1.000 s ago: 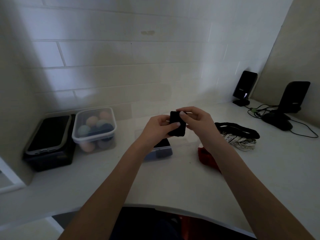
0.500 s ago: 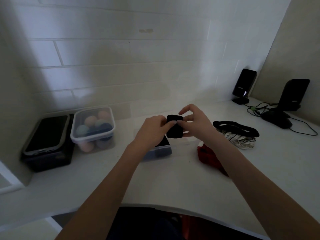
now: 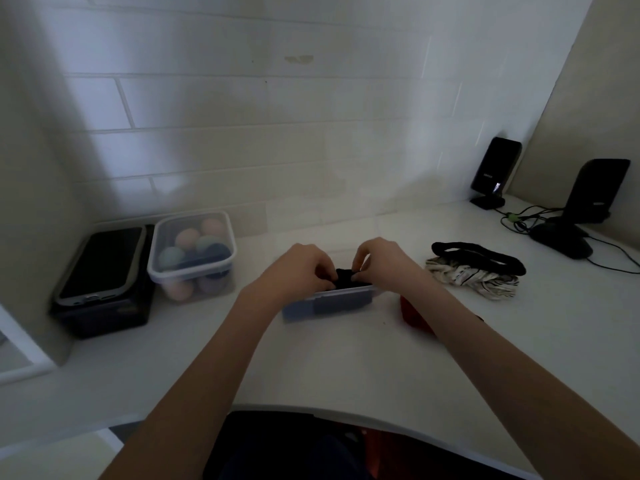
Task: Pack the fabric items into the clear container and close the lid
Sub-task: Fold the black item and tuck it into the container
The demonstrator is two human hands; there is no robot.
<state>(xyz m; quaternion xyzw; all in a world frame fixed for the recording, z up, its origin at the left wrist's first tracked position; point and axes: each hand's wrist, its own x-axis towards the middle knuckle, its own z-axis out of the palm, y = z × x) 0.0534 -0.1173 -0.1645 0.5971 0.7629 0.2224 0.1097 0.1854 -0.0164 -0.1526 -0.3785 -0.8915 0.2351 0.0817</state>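
A small clear container [image 3: 329, 304] with dark blue fabric inside stands open on the white counter. My left hand [image 3: 300, 271] and my right hand [image 3: 384, 263] both pinch a folded black fabric piece [image 3: 346, 277] and hold it at the container's mouth, partly inside. A red fabric item [image 3: 414, 313] lies right of the container, half hidden by my right forearm. Farther right lie a black band [image 3: 481, 256] and a striped white cloth [image 3: 474, 280]. The container's lid is not seen.
A closed clear tub of coloured balls [image 3: 194, 254] and a black box with a phone-like case [image 3: 100, 271] stand at the left by the tiled wall. Two black speakers [image 3: 495, 171] with cables [image 3: 519, 220] occupy the back right corner. The counter's curved front edge [image 3: 346, 415] is near me.
Both hands have lowered the black fabric from chest height down into the top of the clear container.
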